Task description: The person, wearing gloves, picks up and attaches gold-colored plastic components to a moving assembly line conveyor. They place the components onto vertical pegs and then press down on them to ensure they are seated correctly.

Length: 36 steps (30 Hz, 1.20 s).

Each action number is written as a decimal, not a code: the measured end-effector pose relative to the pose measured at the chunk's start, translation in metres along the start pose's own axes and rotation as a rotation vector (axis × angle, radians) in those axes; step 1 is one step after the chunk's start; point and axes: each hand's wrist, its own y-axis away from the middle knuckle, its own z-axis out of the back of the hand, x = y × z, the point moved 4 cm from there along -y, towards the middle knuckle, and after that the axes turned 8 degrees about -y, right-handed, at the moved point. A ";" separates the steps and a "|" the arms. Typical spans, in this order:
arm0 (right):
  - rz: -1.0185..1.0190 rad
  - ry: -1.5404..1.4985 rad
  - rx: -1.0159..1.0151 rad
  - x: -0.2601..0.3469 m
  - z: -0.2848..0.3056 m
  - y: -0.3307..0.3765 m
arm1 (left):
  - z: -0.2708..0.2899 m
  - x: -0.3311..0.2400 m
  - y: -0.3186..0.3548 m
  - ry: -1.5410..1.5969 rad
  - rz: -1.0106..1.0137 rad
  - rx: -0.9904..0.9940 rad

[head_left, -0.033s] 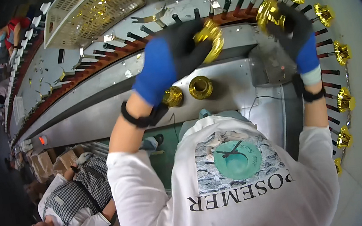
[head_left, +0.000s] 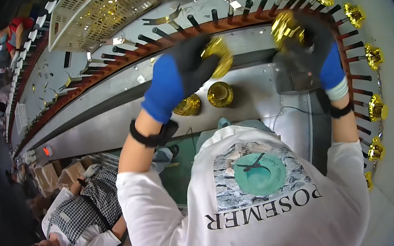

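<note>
Gold caps (head_left: 218, 56) near peg rail (head_left: 243, 20), seemingly

Grey metal bench (head_left: 107, 120); two gold caps (head_left: 219, 94) on it.

Our one view, from the head, looking down

We look steeply down, close over our own raised gloved hands, at the conveyor rail (head_left: 101, 78); the fisheye bends its straight edges toward the rim

- The left hand (head_left: 185, 74), in a blue and black glove, reached far and centre, fingers curled shut in a grip
- The right hand (head_left: 314, 52), gloved alike, was raised far right, fingers closed, forearm nearly straight
</note>
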 end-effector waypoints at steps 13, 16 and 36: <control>0.021 0.469 0.873 -0.011 -0.329 0.116 | -0.080 0.207 0.244 -0.370 0.447 0.278; 0.000 0.289 0.800 -0.006 -0.321 0.120 | -0.059 0.190 0.234 -0.311 0.442 0.271; -0.635 -0.435 0.404 -0.048 -0.458 0.175 | -0.079 0.245 0.306 0.696 0.671 -0.197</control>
